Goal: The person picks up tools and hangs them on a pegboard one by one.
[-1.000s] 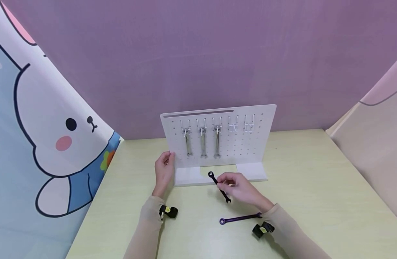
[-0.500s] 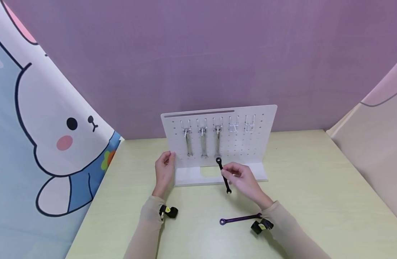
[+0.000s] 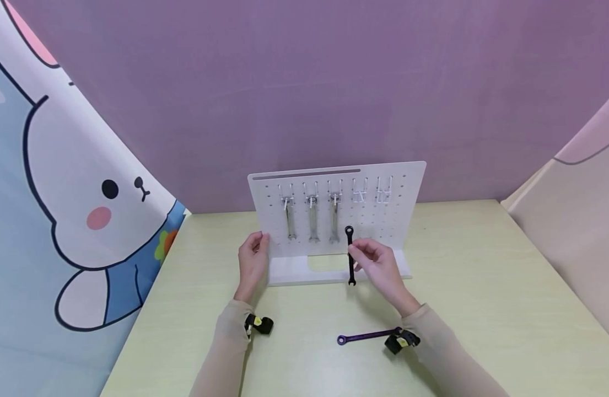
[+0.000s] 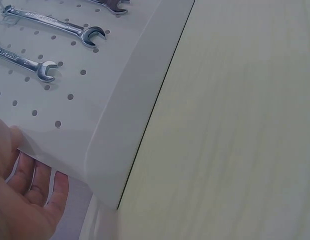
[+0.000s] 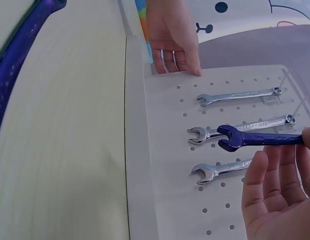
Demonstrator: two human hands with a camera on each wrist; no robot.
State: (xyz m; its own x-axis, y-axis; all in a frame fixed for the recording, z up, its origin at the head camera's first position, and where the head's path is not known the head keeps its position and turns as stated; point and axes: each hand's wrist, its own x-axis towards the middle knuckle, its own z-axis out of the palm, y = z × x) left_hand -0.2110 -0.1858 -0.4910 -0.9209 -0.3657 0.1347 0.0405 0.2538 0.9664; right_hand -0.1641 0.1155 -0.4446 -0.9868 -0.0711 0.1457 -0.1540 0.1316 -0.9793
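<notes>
My right hand (image 3: 382, 271) pinches a dark purple combination wrench (image 3: 351, 266) between thumb and fingers, ring end up, in front of the white pegboard (image 3: 383, 234). In the right wrist view the wrench's purple open end (image 5: 234, 138) shows. At the pegboard's left edge, my left hand (image 3: 253, 263) grips the board, thumb in front and fingers behind, as the left wrist view shows. Three silver wrenches hang on the hooks: the left one (image 3: 290, 223), the middle one (image 3: 312, 223) and the right one (image 3: 334, 223). A second purple wrench (image 3: 366, 335) lies on the table near my right wrist.
Two bare wire hooks, one (image 3: 359, 194) right of the hanging wrenches and another (image 3: 383, 194) farther right, stick out of the board. The pegboard stands on a white base (image 3: 288, 270) on the pale wooden table (image 3: 483, 286). A purple curtain (image 3: 304, 94) hangs behind.
My right hand has lifted the wrench upward and to the right, toward the board, and the wrench has turned from slanted to nearly upright. The left hand stays at the board's edge.
</notes>
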